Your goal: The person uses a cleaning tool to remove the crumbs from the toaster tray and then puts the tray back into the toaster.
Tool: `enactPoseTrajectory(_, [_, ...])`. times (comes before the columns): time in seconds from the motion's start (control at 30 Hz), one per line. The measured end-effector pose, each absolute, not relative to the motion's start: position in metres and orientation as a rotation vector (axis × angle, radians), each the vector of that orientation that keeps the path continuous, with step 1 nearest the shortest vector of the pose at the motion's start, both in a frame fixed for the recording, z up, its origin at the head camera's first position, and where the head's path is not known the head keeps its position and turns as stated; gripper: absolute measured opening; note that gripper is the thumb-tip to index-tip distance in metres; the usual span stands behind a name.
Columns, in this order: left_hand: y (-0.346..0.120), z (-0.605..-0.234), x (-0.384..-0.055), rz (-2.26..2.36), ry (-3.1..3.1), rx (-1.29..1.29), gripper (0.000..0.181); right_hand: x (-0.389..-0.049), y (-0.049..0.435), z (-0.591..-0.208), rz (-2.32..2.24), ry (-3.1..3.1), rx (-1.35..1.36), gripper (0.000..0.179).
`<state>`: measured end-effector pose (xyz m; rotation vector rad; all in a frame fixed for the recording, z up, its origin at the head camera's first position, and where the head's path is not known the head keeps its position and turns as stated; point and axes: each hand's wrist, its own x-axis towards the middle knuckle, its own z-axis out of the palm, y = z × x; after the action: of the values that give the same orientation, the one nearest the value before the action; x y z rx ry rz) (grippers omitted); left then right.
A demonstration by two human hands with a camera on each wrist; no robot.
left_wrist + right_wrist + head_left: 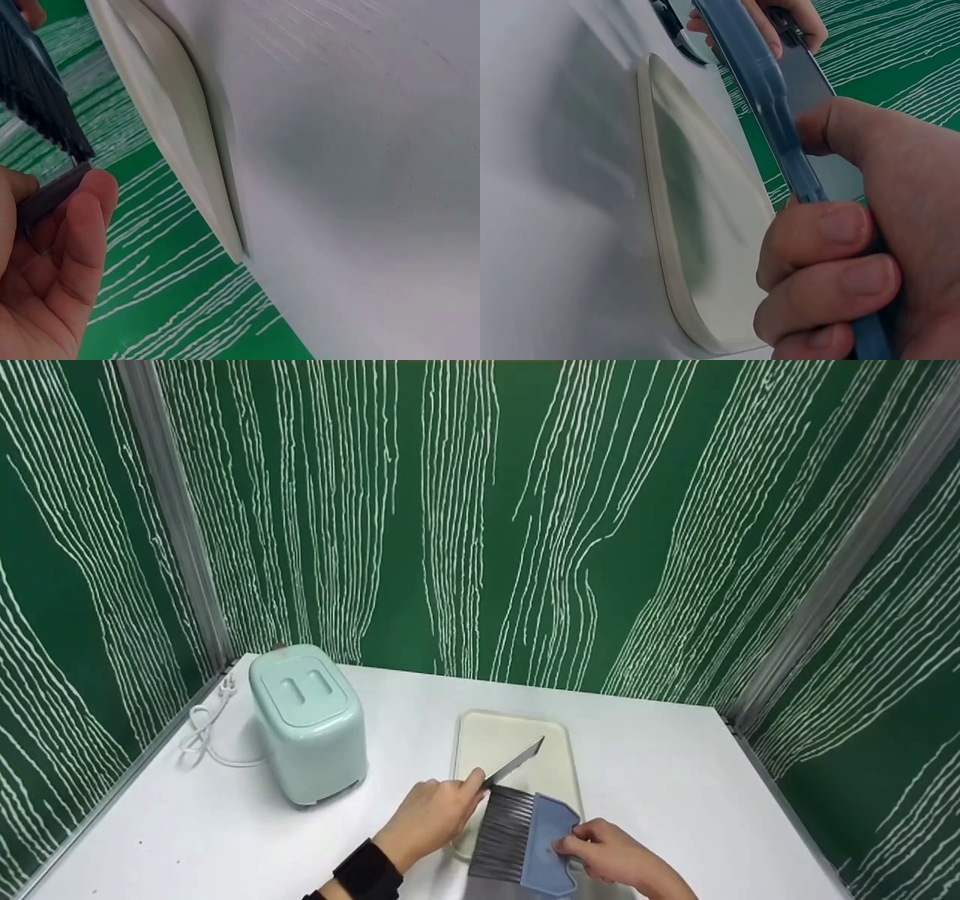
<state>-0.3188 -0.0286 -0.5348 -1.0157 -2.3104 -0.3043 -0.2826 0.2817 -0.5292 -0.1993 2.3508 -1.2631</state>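
- Your left hand (442,814) grips the dark handle (49,199) of a flat, grey, metal-looking blade with a slanted tip (517,761); it points up and away from you, above the cream, shallow, rounded-corner tray (517,722).
- Your right hand (611,859) pinches the flat, blue, plastic-looking brush head (551,844) by its scalloped edge, thumb on the face and fingers curled behind, over the tray's near right part.
- The long, dark bristles (504,832) point toward your left hand, their upper ends close by the handle; whether they touch the metal, you cannot tell from here.
- Expect the brush to be light and stiff in its blue body, soft and springy in the bristles; hold it by the body, since bristles would splay under your fingers.
- Expect the blade to be rigid, smooth and likely slippery, perhaps heavier than the brush; its edge may be sharp, so the handle is the place to hold.
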Motion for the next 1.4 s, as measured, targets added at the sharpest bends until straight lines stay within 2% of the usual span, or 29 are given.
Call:
enactPoseTrajectory(0.43, [-0.029, -0.538, -0.321, -0.217, -2.299, -1.023, 0.018, -0.287, 0.292, -0.530, -1.277, 2.505, -0.006, 0.033])
enactPoseTrajectory(0.87, [-0.031, -0.538, -0.324, -0.175, -2.338, -0.980, 0.018, -0.283, 0.291, -0.522, -1.161, 2.647, 0.028, 0.028])
enactPoseTrajectory(1.1, [-0.027, -0.538, -0.323, -0.225, -2.370, -0.983, 0.017, -0.285, 0.284, -0.525, -1.097, 2.778, -0.028, 0.032])
enactPoseTrajectory(1.4, [-0.029, -0.541, -0.325, -0.255, -2.339, -0.965, 0.021, -0.284, 0.293, -0.527, -1.042, 2.828, 0.085, 0.035])
